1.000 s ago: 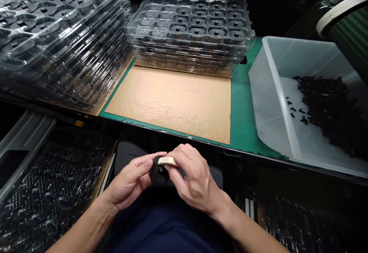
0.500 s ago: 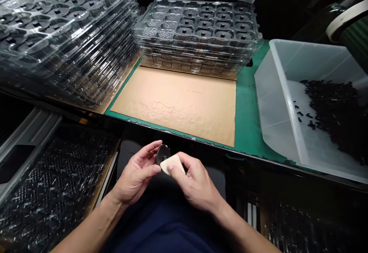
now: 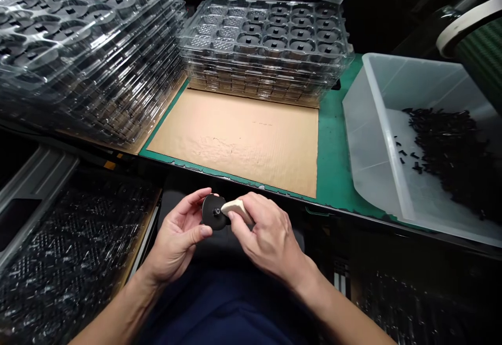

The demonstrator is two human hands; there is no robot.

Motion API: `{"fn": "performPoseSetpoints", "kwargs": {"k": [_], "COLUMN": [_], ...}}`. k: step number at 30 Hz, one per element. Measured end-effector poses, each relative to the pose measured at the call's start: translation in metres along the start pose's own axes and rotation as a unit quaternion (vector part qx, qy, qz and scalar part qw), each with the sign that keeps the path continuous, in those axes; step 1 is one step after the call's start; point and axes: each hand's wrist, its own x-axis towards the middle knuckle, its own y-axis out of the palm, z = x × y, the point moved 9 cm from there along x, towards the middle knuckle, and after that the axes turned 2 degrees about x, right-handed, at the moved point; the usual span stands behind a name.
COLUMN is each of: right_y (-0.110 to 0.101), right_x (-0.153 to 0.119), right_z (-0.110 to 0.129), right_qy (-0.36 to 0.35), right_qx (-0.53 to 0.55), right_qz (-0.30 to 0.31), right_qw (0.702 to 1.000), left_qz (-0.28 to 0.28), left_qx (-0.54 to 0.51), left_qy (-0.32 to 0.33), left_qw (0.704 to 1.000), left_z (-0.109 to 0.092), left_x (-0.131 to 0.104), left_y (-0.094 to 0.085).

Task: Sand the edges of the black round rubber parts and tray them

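Between thumb and fingers, my left hand [image 3: 178, 232] grips a round black disc [image 3: 212, 218] by its edge. The disc's face is turned up toward me, and a small raised hub shows at its centre. My right hand [image 3: 269, 230] pinches a cream-coloured pad [image 3: 237, 209], which looks like felt or folded cloth. The pad's tip is at the disc's right side, close to the hub; whether it touches I cannot tell. Both hands are above my lap, in front of the table edge.
A cardboard sheet [image 3: 235, 136] lies on the green tabletop [image 3: 333, 162]. Behind it stand stacked clear trays [image 3: 254, 78] of black discs, with a taller tray stack [image 3: 129, 68] to the left. A translucent bin [image 3: 363, 125] of small black parts [image 3: 451, 146] is at right.
The disc has turned so its face shows more fully. My right hand has tilted the pad to a steeper angle, so it shows narrower. The camera view has shifted slightly.
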Motion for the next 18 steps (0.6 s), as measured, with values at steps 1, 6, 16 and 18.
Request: {"fn": "performPoseSetpoints", "kwargs": {"k": [1,6,16,18], "right_y": [0.0,0.003,0.007,0.008], "right_x": [0.0,-0.001,-0.005,-0.006], "right_z": [0.001,0.01,0.022,0.026], "right_qy": [-0.013,-0.054,-0.107,-0.118], "right_qx": [-0.007,-0.036,-0.029,-0.021], "right_qz": [0.001,0.023,0.086,0.099], "right_qw": [1.0,0.998,0.99,0.988], "left_qz": [0.01,0.054,0.173,0.177], "left_qx": [0.001,0.02,-0.061,-0.075], "left_qy": [-0.009,-0.077,-0.15,-0.163], "left_qw": [1.0,0.995,0.971,0.968], "left_z": [0.002,0.013,0.03,0.032], "left_x": [-0.001,-0.005,-0.011,-0.012], "left_y": [0.0,-0.004,0.012,0.014]}}
